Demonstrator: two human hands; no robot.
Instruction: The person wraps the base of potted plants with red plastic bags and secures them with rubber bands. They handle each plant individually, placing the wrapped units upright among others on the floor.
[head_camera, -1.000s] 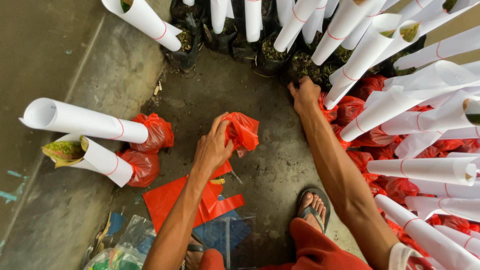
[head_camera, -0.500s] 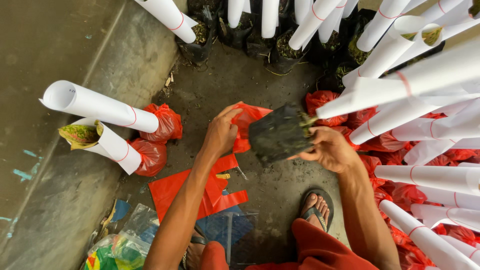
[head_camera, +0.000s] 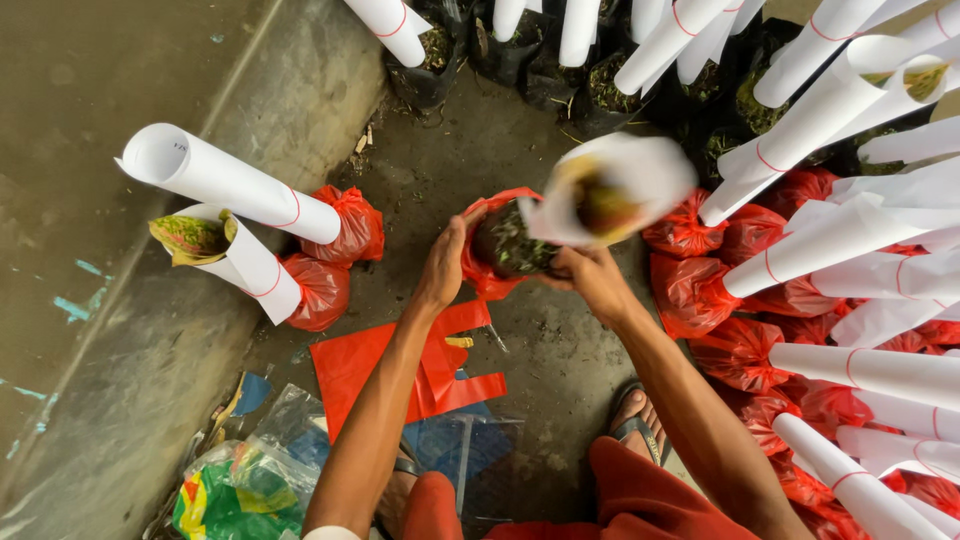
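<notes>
My left hand (head_camera: 443, 268) holds the rim of an open red plastic bag (head_camera: 482, 272) in the middle of the view. My right hand (head_camera: 592, 280) grips a seedling in a black soil pot (head_camera: 510, 242), wrapped in a white paper tube (head_camera: 610, 190). The pot's base sits in the mouth of the red bag. The paper tube is blurred and leans to the upper right.
Two paper-wrapped plants in red bags (head_camera: 330, 255) lean at the left by a concrete kerb (head_camera: 150, 330). Several more crowd the right side (head_camera: 850, 330). Black-potted ones stand at the top (head_camera: 560, 50). Spare red bags (head_camera: 400, 370) and plastic packs (head_camera: 250, 480) lie on the floor.
My right hand reached to the pots at the top, lifted one paper-wrapped plant and brought it down into the red bag that my left hand holds open.
</notes>
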